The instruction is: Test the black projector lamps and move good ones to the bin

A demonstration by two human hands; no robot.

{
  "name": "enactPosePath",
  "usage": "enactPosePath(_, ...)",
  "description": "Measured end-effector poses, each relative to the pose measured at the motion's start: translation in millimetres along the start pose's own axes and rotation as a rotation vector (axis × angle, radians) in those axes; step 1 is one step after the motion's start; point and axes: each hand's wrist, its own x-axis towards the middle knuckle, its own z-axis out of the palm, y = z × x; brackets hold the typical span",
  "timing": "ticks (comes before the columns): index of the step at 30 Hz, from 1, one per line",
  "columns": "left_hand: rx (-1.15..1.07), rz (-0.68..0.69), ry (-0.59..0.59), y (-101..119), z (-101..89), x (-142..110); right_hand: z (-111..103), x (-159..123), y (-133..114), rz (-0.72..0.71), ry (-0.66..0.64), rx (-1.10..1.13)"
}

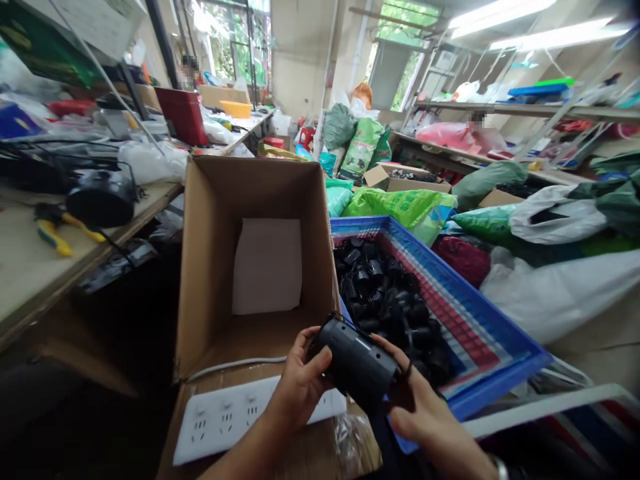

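Head view, fingers: the left hand [300,380] and right hand [425,413] curl clamped around a black cylinder [353,360], which sits between them.
Beyond the left fingers: an open cardboard box [210,267].
Under the fingers: a white power strip [220,420].
Beyond the right fingers: a blue plastic tray [500,385] of black parts [385,293].
Risk: a loosened grip could let the smooth cylinder drop onto the strip.

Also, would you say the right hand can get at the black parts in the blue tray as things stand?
Probably yes: the right hand is beside the blue tray and the black parts lie uncovered, though it holds a black cylinder.
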Motion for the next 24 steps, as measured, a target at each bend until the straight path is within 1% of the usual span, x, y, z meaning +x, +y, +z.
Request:
enactPosePath(2, 0.11, 0.03, -0.013, 12, -5.0, -3, 16, 0, 17, -0.023, 0.119, -0.046)
enactPosePath(3, 0.208, 0.009, -0.035, 21, -9.7, -4, 20, 0, 21, -0.042, 0.151, -0.091)
enactPosePath(4, 0.334, -0.029, -0.067, 30, -15.2, -5, 23, 1, 23, -0.054, 0.136, -0.136)
enactPosePath(5, 0.485, -0.083, -0.103, 39, -21.0, -6, 24, 1, 24, -0.06, 0.081, -0.171)
enactPosePath(7, 0.804, -0.145, -0.183, 55, -30.7, -10, 24, 1, 23, -0.064, -0.051, -0.198)
enactPosePath(8, 0.939, -0.146, -0.21, 60, -33.4, -13, 23, 1, 23, -0.062, -0.088, -0.203)
enactPosePath(9, 1.05, -0.122, -0.212, 62, -34.5, -17, 24, 0, 24, -0.064, -0.096, -0.219)
enactPosePath(10, 1.14, -0.085, -0.187, 62, -33.8, -21, 25, 0, 27, -0.069, -0.078, -0.247)
enactPosePath(12, 1.269, 0.006, -0.078, 57, -28.0, -30, 32, 1, 33, -0.09, 0.002, -0.331)
enactPosePath(14, 1.357, 0.076, 0.039, 49, -18.6, -40, 42, 2, 43, -0.127, 0.097, -0.427)
enactPosePath(15, 1.379, 0.09, 0.069, 45, -13.6, -45, 49, 3, 48, -0.148, 0.149, -0.471)
enactPosePath(17, 1.391, 0.084, 0.086, 41, -5.0, -52, 58, 5, 56, -0.178, 0.277, -0.548)
enactPosePath(18, 1.39, 0.069, 0.081, 40, -2.2, -55, 60, 5, 59, -0.184, 0.322, -0.561)
enactPosePath(19, 1.383, 0.054, 0.07, 40, -0.7, -57, 58, 6, 60, -0.184, 0.317, -0.54)
enactPosePath(20, 1.373, 0.041, 0.061, 41, -0.6, -57, 52, 6, 60, -0.167, 0.245, -0.484)
enactPosePath(21, 1.36, 0.03, 0.056, 43, -2.0, -57, 41, 7, 59, -0.132, 0.107, -0.401)
enactPosePath(23, 1.332, 0.045, 0.057, 47, -8.4, -54, 10, 9, 54, -0.021, -0.213, -0.263)
enactPosePath(24, 1.321, 0.071, 0.061, 49, -12.7, -53, -9, 12, 53, 0.035, -0.278, -0.275)
